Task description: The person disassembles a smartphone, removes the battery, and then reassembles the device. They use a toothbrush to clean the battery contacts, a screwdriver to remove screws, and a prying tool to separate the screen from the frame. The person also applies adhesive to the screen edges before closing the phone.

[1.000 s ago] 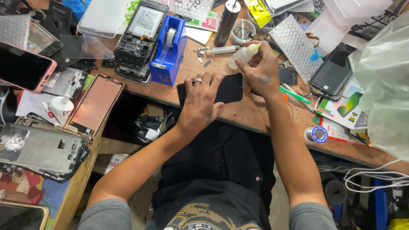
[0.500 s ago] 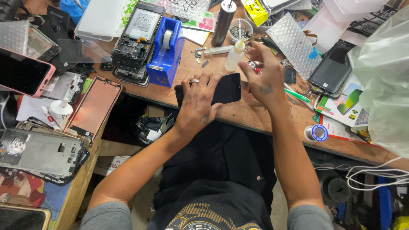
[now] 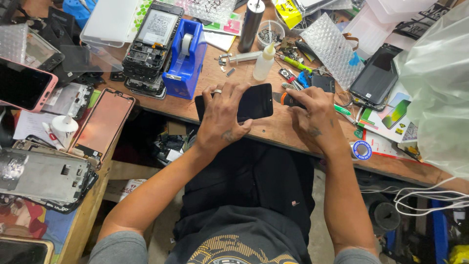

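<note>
A black phone [image 3: 256, 101] lies flat on the wooden bench [image 3: 273, 129]. My left hand [image 3: 222, 117], with a ring on one finger, presses down on the phone's left part and grips it. My right hand [image 3: 312, 115] is just right of the phone, closed around a small tool with an orange and black handle [image 3: 288, 100] whose tip points at the phone's right edge. A small white squeeze bottle [image 3: 264, 62] stands upright just beyond the phone.
A blue tape dispenser [image 3: 183, 61], an opened phone body [image 3: 149, 46] and a metal cylinder [image 3: 250, 19] stand behind. Bubble wrap [image 3: 332, 49] and a dark phone [image 3: 376, 76] lie to the right. Phone frames and screens [image 3: 100, 122] cover the left bench. A plastic bag [image 3: 439, 88] hangs right.
My right hand has set the white squeeze bottle down upright on the bench, dropped to the phone's right edge and now holds the orange-handled tool. The left hand stays on the phone.
</note>
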